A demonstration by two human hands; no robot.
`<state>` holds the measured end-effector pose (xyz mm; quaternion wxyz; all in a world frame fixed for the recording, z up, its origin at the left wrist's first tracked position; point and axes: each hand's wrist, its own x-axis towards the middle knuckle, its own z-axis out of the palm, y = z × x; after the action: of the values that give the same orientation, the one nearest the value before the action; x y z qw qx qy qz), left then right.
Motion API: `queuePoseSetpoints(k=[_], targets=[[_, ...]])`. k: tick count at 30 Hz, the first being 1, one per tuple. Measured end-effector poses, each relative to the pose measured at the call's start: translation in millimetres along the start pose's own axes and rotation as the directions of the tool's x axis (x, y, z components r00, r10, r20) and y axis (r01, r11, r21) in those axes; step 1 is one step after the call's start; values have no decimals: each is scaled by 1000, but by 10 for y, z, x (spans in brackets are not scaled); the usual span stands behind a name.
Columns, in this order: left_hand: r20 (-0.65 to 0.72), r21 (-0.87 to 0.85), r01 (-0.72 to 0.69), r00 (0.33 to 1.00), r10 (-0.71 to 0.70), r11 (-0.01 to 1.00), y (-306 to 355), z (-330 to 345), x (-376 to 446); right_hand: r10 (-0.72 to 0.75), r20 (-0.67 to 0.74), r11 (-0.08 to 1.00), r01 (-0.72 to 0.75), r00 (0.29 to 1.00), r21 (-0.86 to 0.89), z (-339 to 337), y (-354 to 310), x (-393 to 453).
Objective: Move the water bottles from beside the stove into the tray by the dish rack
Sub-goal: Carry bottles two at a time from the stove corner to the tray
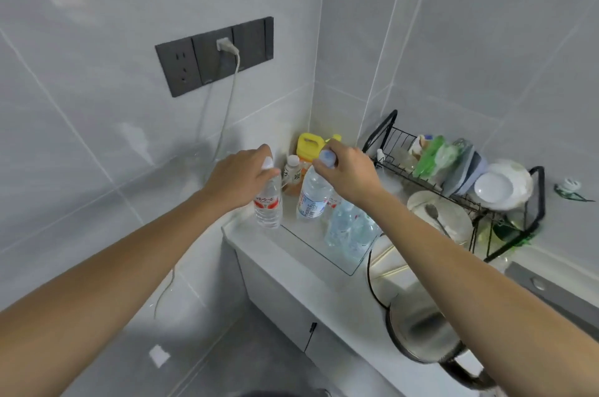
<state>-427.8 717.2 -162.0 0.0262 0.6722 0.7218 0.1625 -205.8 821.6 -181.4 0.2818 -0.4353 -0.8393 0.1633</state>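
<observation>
Grey-tiled corner, white counter (pixel 291 254): I had both hands bringing bottles to the clear tray (pixel 337 254) left of the dish rack (pixel 453 192).

My left hand (pixel 241 176) clasped the red-labelled bottle (pixel 268 202) by its cap, over the tray's left edge; my right hand (pixel 348 171) pinched the blue-capped bottle (pixel 312 194) by its neck above the tray floor, I judged to lower each upright. More clear bottles (pixel 350 231) crowded the tray; their count and the tray's far wall were hard to make out. No stove showed.
</observation>
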Motion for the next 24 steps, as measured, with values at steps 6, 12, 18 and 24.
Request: queuePoseSetpoints(k=[6, 12, 18, 24], targets=[[47, -62, -78, 996, 81, 995, -170, 456, 766, 100, 8, 994, -100, 995, -46, 198, 348, 415], [169, -78, -182, 967, 193, 980, -270, 979, 1381, 223, 36, 965, -215, 974, -152, 515, 584, 577], [252, -91, -300, 916, 313, 950, -324, 1431, 1668, 318, 51, 931, -302, 947, -205, 829, 735, 576], [351, -140, -320, 869, 350, 937, -341, 1754, 1751, 322, 92, 922, -290, 942, -257, 1068, 846, 423]])
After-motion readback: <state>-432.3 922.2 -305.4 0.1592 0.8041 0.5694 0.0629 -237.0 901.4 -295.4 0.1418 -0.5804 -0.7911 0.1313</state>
